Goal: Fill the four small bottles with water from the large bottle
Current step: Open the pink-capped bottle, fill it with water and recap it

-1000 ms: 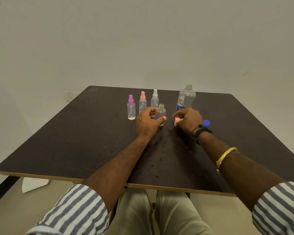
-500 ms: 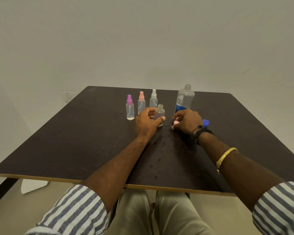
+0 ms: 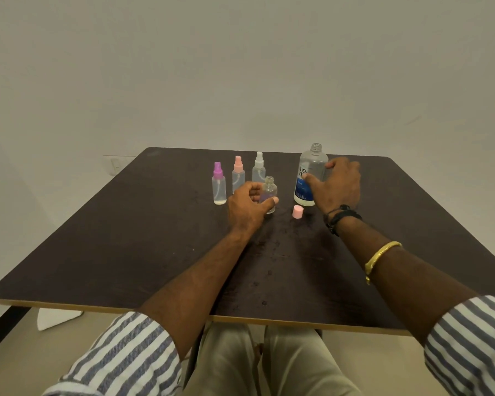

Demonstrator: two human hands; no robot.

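A large clear bottle [image 3: 309, 178] with a blue label stands uncapped on the dark table [image 3: 126, 238]. My right hand [image 3: 337, 184] wraps round it, thumb on the front and fingers behind. My left hand [image 3: 249, 207] holds a small uncapped bottle [image 3: 269, 191] upright on the table, just left of the large one. Its pink cap [image 3: 297, 211] lies loose between my hands. Behind stand three small spray bottles: purple-topped [image 3: 219, 184], pink-topped [image 3: 237, 174] and white-topped [image 3: 259, 168].
The table's near edge [image 3: 155, 308] runs above my lap. A white sheet [image 3: 57, 318] lies on the floor at the lower left. A plain wall rises behind the table.
My right hand let go of the pink cap, leaving it on the table, and moved up to the large bottle. My left hand has stayed on the small bottle.
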